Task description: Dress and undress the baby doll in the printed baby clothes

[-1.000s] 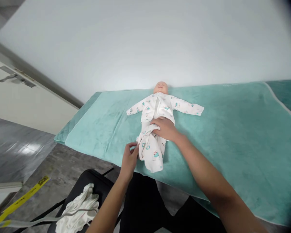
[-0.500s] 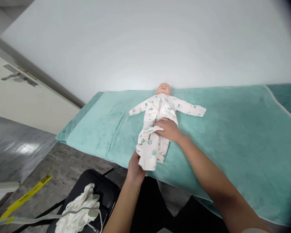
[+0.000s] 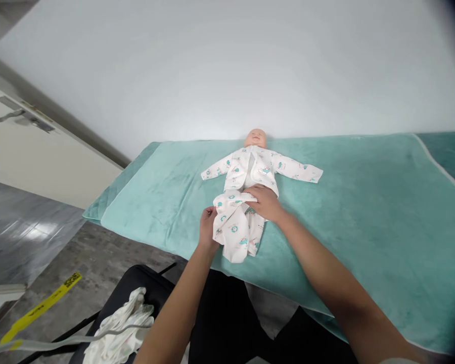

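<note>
Left hand (image 3: 208, 226) climbs printed trousers (image 3: 233, 230), pinching their edge; right hand (image 3: 265, 203) grips the top.
Teal mat (image 3: 364, 222) beneath; wall (image 3: 231, 60) at twelve o'clock, door (image 3: 38, 162) at nine.

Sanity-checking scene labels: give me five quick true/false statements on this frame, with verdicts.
1. The doll lies face up on the green mat. True.
2. The left hand is on the doll's head. False: it is at the side of the pants.
3. The right hand is at the doll's waist, touching the pants. True.
4. The jacket is closed all down the front. False: its front gapes open.
5. The white cloth lies on the black chair. True.
</note>
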`<state>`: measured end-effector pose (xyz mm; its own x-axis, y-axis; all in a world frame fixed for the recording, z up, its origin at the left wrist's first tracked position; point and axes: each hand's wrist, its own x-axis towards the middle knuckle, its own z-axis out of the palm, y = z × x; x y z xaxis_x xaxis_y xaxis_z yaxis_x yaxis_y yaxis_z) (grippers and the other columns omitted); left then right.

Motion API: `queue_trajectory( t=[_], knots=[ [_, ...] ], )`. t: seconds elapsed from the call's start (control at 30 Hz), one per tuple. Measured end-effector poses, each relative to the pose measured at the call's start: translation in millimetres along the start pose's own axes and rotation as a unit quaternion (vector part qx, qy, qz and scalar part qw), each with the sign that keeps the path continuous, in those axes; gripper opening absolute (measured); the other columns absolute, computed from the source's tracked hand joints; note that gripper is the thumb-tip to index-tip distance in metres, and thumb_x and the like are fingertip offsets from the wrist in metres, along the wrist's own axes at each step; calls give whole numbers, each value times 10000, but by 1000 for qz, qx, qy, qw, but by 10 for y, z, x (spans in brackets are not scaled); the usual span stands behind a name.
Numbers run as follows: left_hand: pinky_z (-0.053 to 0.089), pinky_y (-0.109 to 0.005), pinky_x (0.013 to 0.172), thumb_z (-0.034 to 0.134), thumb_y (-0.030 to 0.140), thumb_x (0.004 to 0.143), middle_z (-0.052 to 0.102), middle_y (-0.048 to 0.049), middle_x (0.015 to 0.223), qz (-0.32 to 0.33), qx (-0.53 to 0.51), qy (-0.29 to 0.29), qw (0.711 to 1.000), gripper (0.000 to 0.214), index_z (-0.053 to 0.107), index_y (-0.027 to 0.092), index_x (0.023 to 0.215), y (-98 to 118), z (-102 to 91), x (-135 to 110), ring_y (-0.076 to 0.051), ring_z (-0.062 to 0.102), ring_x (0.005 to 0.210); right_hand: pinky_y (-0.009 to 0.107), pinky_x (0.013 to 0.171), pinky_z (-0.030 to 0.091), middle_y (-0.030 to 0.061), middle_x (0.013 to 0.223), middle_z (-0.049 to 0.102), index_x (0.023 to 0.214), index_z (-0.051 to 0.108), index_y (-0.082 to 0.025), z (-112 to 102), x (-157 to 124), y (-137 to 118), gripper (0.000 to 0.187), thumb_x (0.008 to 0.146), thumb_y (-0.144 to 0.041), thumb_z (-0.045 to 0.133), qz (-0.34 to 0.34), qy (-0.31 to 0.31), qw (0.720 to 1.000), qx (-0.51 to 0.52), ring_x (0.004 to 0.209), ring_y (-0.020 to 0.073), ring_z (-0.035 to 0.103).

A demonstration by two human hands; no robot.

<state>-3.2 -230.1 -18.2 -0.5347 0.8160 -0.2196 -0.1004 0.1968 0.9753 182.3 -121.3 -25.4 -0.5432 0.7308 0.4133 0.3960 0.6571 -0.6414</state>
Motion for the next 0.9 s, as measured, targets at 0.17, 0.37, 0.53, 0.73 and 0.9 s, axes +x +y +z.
queue_trajectory(
  t=[0.17, 0.37, 0.53, 0.73, 0.9],
  knots=[
    [439, -269, 606, 729, 409, 725, 629, 8, 732, 14, 50, 6, 999, 303, 560, 199, 865, 60, 25, 508, -141, 554, 651, 351, 894, 467, 46, 1005, 746, 1067, 724, -226, 14, -8, 2, 191, 894, -294, 678, 13, 6, 1000, 24, 1016, 237, 642],
    [426, -262, 655, 666, 353, 793, 601, 16, 768, 69, 79, -8, 994, 192, 563, 196, 834, 38, 278, 1028, -129, 526, 689, 355, 929, 491, 54, 1167, 706, 1184, 668, -218, -61, -36, 52, 366, 890, -436, 681, 33, 17, 980, 198, 1069, 233, 647],
    [411, -266, 661, 619, 346, 825, 579, 16, 717, 96, 112, -25, 989, 163, 582, 187, 826, 130, 401, 1150, -137, 514, 675, 328, 873, 498, 22, 1007, 720, 1018, 687, -213, -147, -30, 87, 317, 997, -457, 486, 91, 43, 962, 255, 961, 202, 654],
    [440, -301, 749, 694, 273, 752, 626, -10, 742, 127, 163, -53, 977, 110, 635, 190, 793, 362, 398, 1166, -179, 555, 753, 389, 925, 502, 49, 957, 714, 891, 695, -234, -176, 40, 132, 156, 933, -330, 580, 50, 159, 979, 117, 959, 226, 655],
    [416, -361, 1025, 793, 319, 718, 630, -65, 1155, 292, 224, -144, 919, 374, 640, 223, 1045, 543, 696, 1235, -235, 568, 1129, 487, 1074, 452, 86, 1258, 651, 1052, 675, -267, -64, 37, 128, 151, 920, -262, 602, 32, 187, 982, 13, 1212, 272, 590]
  ],
)
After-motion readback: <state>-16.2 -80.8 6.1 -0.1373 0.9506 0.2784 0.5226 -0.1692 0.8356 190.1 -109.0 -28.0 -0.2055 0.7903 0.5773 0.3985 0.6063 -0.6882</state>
